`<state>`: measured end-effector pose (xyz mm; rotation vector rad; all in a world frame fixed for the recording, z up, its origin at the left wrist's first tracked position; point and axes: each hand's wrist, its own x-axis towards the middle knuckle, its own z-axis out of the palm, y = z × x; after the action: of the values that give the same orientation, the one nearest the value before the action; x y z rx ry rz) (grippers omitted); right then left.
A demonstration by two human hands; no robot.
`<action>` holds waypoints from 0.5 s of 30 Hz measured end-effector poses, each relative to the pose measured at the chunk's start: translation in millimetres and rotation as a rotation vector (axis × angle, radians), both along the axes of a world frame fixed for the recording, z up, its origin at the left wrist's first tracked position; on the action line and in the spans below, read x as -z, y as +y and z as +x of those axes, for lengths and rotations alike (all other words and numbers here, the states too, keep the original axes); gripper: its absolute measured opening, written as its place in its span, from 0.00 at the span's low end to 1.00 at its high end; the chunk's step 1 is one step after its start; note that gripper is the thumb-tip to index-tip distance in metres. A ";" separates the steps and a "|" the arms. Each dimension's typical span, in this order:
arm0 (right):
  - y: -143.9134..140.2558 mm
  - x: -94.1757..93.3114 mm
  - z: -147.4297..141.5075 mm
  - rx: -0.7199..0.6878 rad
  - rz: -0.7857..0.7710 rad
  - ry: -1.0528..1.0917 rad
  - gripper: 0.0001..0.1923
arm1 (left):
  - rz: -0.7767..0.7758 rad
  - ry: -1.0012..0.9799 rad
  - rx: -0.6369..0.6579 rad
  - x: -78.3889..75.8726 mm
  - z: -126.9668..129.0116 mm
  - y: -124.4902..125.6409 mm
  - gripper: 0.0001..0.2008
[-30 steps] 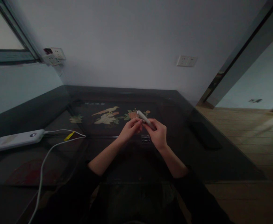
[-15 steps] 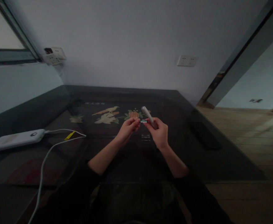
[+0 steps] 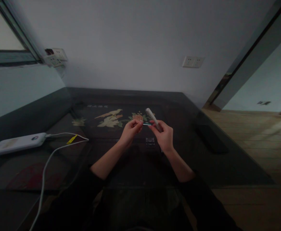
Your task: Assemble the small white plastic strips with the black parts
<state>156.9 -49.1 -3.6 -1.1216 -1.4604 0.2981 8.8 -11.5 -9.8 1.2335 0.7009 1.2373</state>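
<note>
My left hand [image 3: 131,131] is closed in a pinch on the left end of a small, thin, flat strip [image 3: 147,124], dark with a pale edge. My right hand [image 3: 164,134] is closed too, its fingertips at the strip's right end. A whitish, pen-like handle [image 3: 152,115] with a rounded tip slants up and left out of my right hand; its lower part is hidden by the palm. Just below the hands, a small clear box [image 3: 150,142] lies on the dark table [image 3: 131,170]. The strip is too small to name exactly.
To the left lies a white power bank [image 3: 17,143] with a white cable [image 3: 43,179] running off the front edge; a yellow tag [image 3: 72,139] hangs on the cable. A dark flat object [image 3: 211,139] rests at the right. Behind the table stands a wall with sockets [image 3: 193,62].
The strip has tilted slightly and shows less of its pale face. My left fingers have shifted a little left. The handle stays in my right hand.
</note>
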 end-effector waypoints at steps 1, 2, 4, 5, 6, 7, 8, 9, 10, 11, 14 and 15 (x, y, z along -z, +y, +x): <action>0.3 0.0 0.2 -0.004 0.001 -0.003 0.08 | 0.003 0.003 0.002 0.4 -0.1 0.3 0.17; 0.6 0.1 0.3 -0.012 0.002 -0.005 0.07 | 0.004 0.004 0.003 0.8 -0.1 0.7 0.17; 1.3 0.3 0.6 -0.026 0.004 -0.013 0.07 | 0.004 0.006 0.000 1.9 -0.1 1.7 0.16; 1.5 0.4 0.8 -0.028 0.005 -0.018 0.07 | 0.007 0.007 -0.001 2.6 0.0 2.3 0.16; 1.8 0.7 0.9 -0.026 0.004 -0.025 0.06 | 0.012 0.010 -0.004 3.3 0.0 2.9 0.16; 2.1 1.0 1.0 -0.020 0.002 -0.033 0.06 | 0.019 0.014 -0.007 3.9 0.1 3.5 0.16; 2.3 1.3 1.2 -0.015 0.000 -0.040 0.06 | 0.026 0.016 -0.010 4.5 0.1 4.0 0.16; 2.6 1.6 1.4 -0.011 -0.002 -0.045 0.07 | 0.031 0.018 -0.013 4.8 0.1 4.3 0.16; 2.9 1.8 1.6 -0.009 -0.002 -0.049 0.07 | 0.034 0.018 -0.016 4.9 0.1 4.5 0.16; 3.1 2.1 1.8 -0.009 -0.001 -0.053 0.07 | 0.035 0.018 -0.018 4.7 0.1 4.3 0.16; 3.8 2.8 2.4 -0.006 0.007 -0.069 0.07 | 0.014 0.003 -0.012 2.0 0.4 2.4 0.16; 3.9 2.9 2.6 -0.003 0.011 -0.074 0.07 | -0.007 -0.016 -0.004 0.8 0.5 1.5 0.16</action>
<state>159.5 -45.3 -6.5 -1.1323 -1.5271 0.2528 9.3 -10.1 -10.6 1.2160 0.6955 1.2459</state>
